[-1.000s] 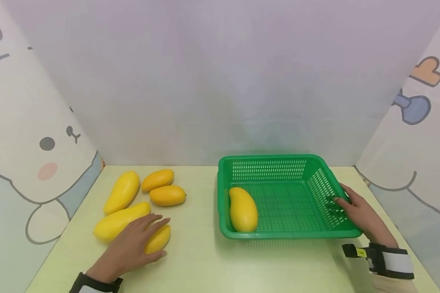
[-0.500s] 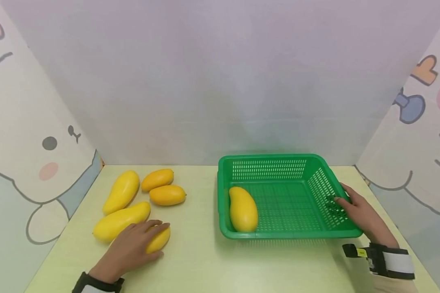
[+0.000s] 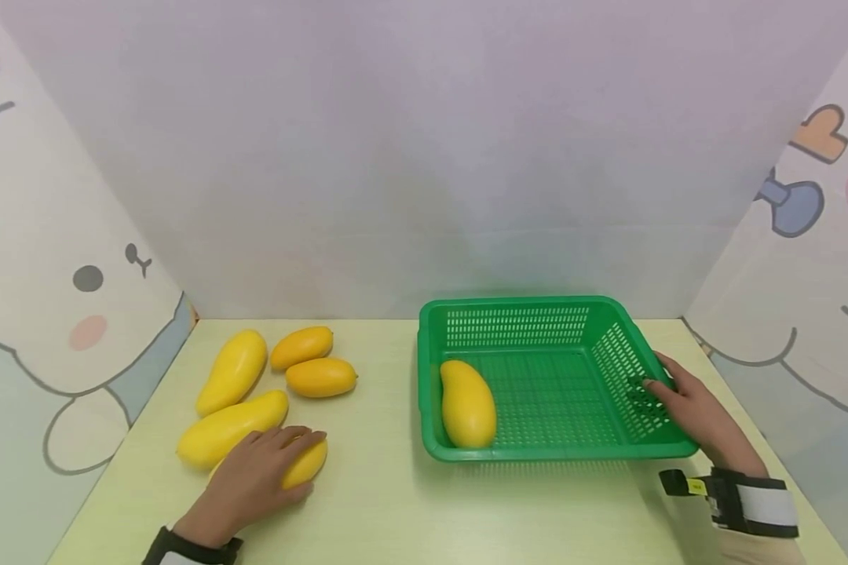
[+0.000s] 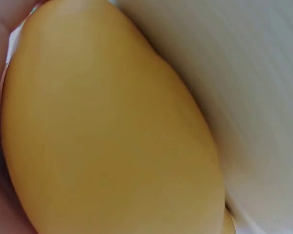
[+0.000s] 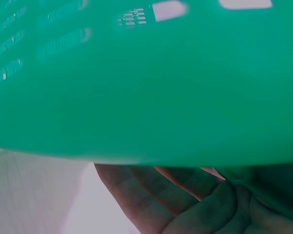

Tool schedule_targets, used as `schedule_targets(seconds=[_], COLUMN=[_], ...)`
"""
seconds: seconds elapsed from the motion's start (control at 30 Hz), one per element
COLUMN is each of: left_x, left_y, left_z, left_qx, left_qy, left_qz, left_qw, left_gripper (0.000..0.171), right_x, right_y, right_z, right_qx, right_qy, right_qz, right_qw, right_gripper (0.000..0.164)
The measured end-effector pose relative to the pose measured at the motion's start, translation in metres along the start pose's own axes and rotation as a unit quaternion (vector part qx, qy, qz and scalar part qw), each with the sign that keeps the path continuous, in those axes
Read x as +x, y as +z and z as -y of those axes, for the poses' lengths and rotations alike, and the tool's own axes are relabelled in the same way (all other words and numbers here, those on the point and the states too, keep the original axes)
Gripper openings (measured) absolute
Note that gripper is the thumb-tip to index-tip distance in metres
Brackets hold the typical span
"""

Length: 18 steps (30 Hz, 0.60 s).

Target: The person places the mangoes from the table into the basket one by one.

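Note:
My left hand point(image 3: 254, 480) curls over a yellow mango point(image 3: 307, 464) at the front left of the table, hiding most of it. That mango point(image 4: 112, 126) fills the left wrist view, with part of the hand along its left side. At the right, my right hand point(image 3: 699, 412) grips the right side of a green plastic basket point(image 3: 537, 453), thumb inside and the other fingers outside. In the right wrist view its fingers point(image 5: 146, 192) show beyond the basket wall point(image 5: 161, 107). One yellow mango point(image 3: 469, 406) lies inside the basket, by its left wall.
Just behind my left hand lie two large yellow mangoes, one tilted point(image 3: 233, 372) and one flatter point(image 3: 232, 429). Two smaller orange-yellow mangoes point(image 3: 321, 377) are beside them. A pale wall point(image 3: 424, 196) rises behind the table, and cartoon-printed panels stand at both sides.
The fingers of my left hand have lowered and closed around the mango beneath it. My right hand and the basket keep their places.

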<state>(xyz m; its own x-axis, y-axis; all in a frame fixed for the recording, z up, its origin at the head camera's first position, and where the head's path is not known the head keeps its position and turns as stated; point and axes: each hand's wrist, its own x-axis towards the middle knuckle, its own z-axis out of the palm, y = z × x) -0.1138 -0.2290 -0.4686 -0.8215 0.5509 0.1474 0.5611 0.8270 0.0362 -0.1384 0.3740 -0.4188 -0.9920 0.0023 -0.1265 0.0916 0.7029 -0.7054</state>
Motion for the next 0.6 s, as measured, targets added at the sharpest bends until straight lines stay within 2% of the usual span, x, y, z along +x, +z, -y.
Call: schedule_targets(seconds=[0.6], left_x=[-0.0001], left_y=[0.0003], left_z=[0.0], left_qx=[-0.007], left_qy=[0.009], left_qz=[-0.007], left_qw=[0.9999], left_gripper=[0.057], right_x=[-0.0003], right_y=[-0.0002], right_z=[0.0024], right_qx=[0.004], right_qy=[0.006], right_qz=[0.0], right_qw=[1.0], right_gripper=[0.066])
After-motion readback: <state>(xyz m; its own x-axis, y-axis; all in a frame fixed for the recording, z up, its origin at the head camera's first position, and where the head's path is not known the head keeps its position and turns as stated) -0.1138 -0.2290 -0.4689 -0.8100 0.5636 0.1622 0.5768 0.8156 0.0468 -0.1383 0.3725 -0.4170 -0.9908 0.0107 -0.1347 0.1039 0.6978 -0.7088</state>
